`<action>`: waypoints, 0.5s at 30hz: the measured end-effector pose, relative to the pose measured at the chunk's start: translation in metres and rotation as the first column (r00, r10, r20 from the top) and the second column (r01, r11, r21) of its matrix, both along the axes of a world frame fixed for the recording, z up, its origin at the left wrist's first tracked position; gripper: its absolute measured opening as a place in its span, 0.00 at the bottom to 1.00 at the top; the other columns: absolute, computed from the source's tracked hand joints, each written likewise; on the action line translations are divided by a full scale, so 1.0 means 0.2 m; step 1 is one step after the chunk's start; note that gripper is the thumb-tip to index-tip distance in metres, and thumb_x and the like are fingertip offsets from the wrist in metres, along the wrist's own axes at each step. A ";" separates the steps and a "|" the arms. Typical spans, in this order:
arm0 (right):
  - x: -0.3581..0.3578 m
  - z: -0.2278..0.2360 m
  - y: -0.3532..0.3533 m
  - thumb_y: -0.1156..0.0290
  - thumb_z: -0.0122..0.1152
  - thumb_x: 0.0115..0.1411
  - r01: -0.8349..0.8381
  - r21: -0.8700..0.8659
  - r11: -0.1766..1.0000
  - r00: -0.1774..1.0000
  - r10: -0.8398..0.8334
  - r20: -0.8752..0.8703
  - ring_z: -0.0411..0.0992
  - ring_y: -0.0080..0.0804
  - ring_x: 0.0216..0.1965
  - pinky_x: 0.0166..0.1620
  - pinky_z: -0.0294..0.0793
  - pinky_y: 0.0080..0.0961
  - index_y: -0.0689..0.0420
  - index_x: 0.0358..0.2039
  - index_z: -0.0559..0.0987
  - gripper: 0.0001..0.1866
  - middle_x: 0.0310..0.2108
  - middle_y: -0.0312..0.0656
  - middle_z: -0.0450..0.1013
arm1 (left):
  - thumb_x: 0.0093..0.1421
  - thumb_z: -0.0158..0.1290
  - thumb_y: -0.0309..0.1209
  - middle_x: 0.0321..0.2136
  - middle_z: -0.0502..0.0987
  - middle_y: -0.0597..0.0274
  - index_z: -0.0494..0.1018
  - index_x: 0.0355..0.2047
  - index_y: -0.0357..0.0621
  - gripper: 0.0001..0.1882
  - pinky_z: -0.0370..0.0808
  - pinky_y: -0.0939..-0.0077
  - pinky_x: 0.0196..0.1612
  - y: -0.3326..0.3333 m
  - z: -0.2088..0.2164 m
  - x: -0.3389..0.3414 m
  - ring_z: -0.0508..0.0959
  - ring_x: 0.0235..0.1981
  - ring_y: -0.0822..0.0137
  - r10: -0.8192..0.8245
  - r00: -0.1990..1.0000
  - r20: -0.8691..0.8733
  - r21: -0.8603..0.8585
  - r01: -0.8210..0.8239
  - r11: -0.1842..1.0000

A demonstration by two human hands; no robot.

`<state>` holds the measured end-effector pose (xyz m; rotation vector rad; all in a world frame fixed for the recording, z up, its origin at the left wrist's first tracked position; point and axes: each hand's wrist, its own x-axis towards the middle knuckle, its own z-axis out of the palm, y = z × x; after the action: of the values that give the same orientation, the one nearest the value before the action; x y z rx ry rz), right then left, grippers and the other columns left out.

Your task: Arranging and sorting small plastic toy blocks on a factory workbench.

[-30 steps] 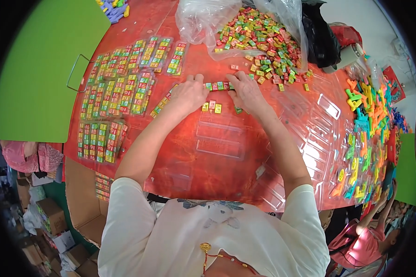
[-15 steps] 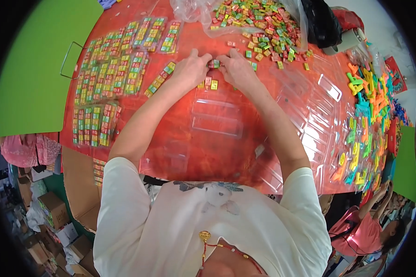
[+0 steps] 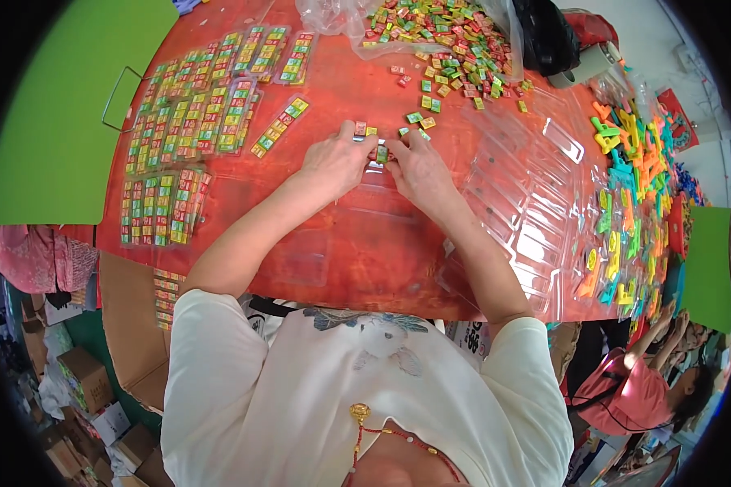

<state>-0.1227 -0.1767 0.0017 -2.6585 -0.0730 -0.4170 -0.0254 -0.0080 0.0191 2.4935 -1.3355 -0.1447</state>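
Both my hands meet near the middle of the red table. My left hand is closed, fingertips pinching one side of a few small printed blocks in green and red. On their other side, my right hand has its thumb and fingers drawn in against the same blocks. Part of a clear plastic tray shows below the fingertips; my hands hide most of it. Just beyond my left fingers lie a red and a yellow block. Loose green and yellow blocks lie past my right hand.
Filled trays of blocks stand in rows at the left, with one filled tray apart. A heap of loose blocks spills from a plastic bag at the back. Empty clear trays and colourful plastic toys lie right; a person sits beyond.
My hands have come nearer to me with the small blocks, over where the clear tray lay. The view has shifted slightly.
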 end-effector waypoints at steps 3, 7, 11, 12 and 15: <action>-0.03 0.04 0.00 0.75 0.64 0.54 0.001 0.103 0.995 0.999 -0.004 0.034 0.73 0.51 0.41 0.45 0.75 0.42 0.61 0.47 0.76 0.18 0.40 0.51 0.69 | 0.60 0.55 0.29 0.40 0.70 0.45 0.71 0.51 0.47 0.18 0.79 0.52 0.34 0.04 0.05 -0.01 0.80 0.39 0.44 0.049 0.999 -0.017 -0.054 -0.049 0.997; -0.06 0.07 -0.02 0.76 0.63 0.55 0.029 0.141 0.990 0.998 -0.037 0.058 0.73 0.51 0.40 0.44 0.75 0.42 0.60 0.45 0.76 0.15 0.38 0.50 0.70 | 0.60 0.54 0.27 0.40 0.71 0.49 0.74 0.50 0.46 0.16 0.78 0.54 0.38 0.10 0.01 0.02 0.78 0.41 0.49 0.033 0.999 0.043 -0.272 -0.020 0.962; -0.04 0.03 -0.01 0.76 0.63 0.57 -0.015 0.086 0.996 0.999 0.011 0.040 0.74 0.51 0.39 0.42 0.76 0.41 0.58 0.46 0.78 0.15 0.38 0.48 0.71 | 0.60 0.53 0.26 0.38 0.72 0.52 0.76 0.46 0.45 0.12 0.77 0.56 0.39 0.09 -0.08 0.01 0.77 0.40 0.51 -0.042 0.994 0.098 -0.239 0.064 0.969; -0.02 0.01 0.00 0.76 0.61 0.58 -0.034 0.019 0.999 0.999 0.034 0.025 0.74 0.51 0.39 0.42 0.75 0.42 0.58 0.43 0.78 0.11 0.37 0.49 0.72 | 0.60 0.53 0.26 0.37 0.72 0.53 0.76 0.44 0.44 0.12 0.77 0.57 0.39 0.08 -0.09 0.01 0.77 0.39 0.52 -0.059 0.984 0.167 -0.232 0.097 0.968; -0.03 0.01 -0.02 0.75 0.58 0.60 -0.051 0.025 0.998 0.999 0.050 0.014 0.74 0.52 0.38 0.41 0.75 0.43 0.58 0.39 0.78 0.07 0.36 0.50 0.72 | 0.59 0.54 0.25 0.36 0.72 0.54 0.77 0.43 0.44 0.12 0.76 0.57 0.39 0.08 -0.09 0.03 0.76 0.39 0.52 -0.054 0.986 0.157 -0.231 0.089 0.969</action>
<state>-0.1284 -0.1810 0.0040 -2.6229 -0.1374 -0.4160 -0.0194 0.0073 0.0010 2.2940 -1.4106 0.1803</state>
